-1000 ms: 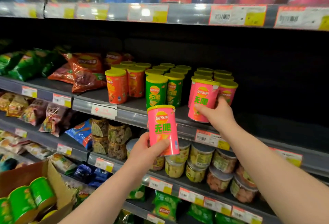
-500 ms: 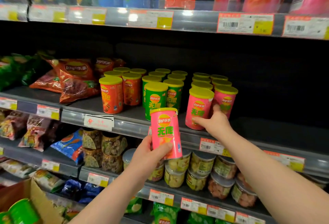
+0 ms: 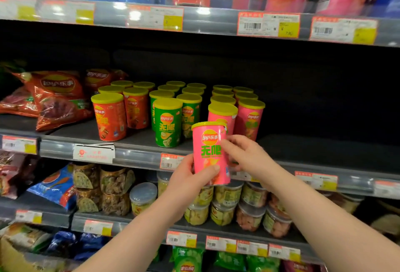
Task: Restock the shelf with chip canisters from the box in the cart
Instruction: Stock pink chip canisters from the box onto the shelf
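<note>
left hand (image 3: 190, 182), right hand (image 3: 249, 157) grip pink canister (image 3: 208, 152); before shelf edge (image 3: 134, 152)

Pink canister (image 3: 211, 152) upright, left hand (image 3: 188, 183) gripping base, right hand (image 3: 249, 157) pinching side

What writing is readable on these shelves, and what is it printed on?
"Lay's 乐事": pink canister gripped by the left hand, with the right hand holding its side.
"无限": green letters on that pink canister.
"Lay's 乐事" and "无限": front green canister.
"Lay's 乐事": red chip bag.
Price tags: too blurred to read.
</note>
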